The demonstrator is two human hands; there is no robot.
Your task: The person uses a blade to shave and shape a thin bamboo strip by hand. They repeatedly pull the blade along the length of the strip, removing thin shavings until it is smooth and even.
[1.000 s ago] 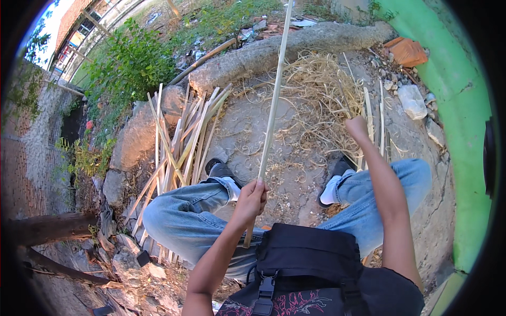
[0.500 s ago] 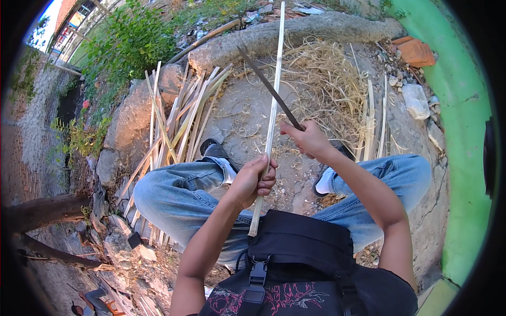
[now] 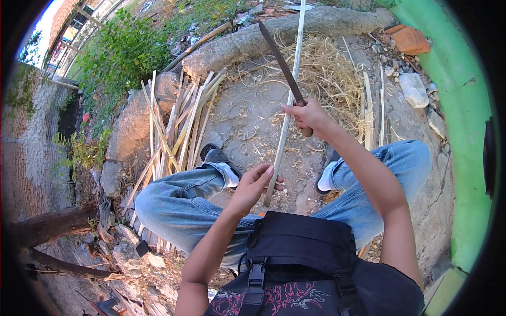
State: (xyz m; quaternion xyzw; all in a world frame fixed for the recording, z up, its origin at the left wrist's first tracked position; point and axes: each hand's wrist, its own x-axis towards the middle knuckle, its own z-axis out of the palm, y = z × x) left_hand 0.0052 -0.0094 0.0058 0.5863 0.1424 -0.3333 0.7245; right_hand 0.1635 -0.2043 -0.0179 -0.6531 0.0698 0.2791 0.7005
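A long pale bamboo strip (image 3: pixel 282 139) slants up and away from my lap, its far end beyond the top of the picture. My left hand (image 3: pixel 256 188) holds it loosely near the lower end, thumb on top and fingers behind. Closed around the brown handle of a long dark-bladed knife (image 3: pixel 280 60) is my right hand (image 3: pixel 314 117). The blade points up and left, crossing over the strip. My right thumb and forefinger reach the strip's edge; whether they pinch it I cannot tell.
To the left lies a pile of split strips (image 3: pixel 184 121). Curly shavings (image 3: pixel 329 73) heap up ahead, with several strips (image 3: pixel 368 113) beside them. A low concrete kerb (image 3: pixel 327 23) runs across the far side. A green wall (image 3: pixel 466 131) stands at right, a black bag (image 3: pixel 300 237) on my lap.
The strip has slid up and away, so its lower end is nearer my left hand. My right hand and knife have risen slightly, the blade turning more upright. My left fingers have loosened.
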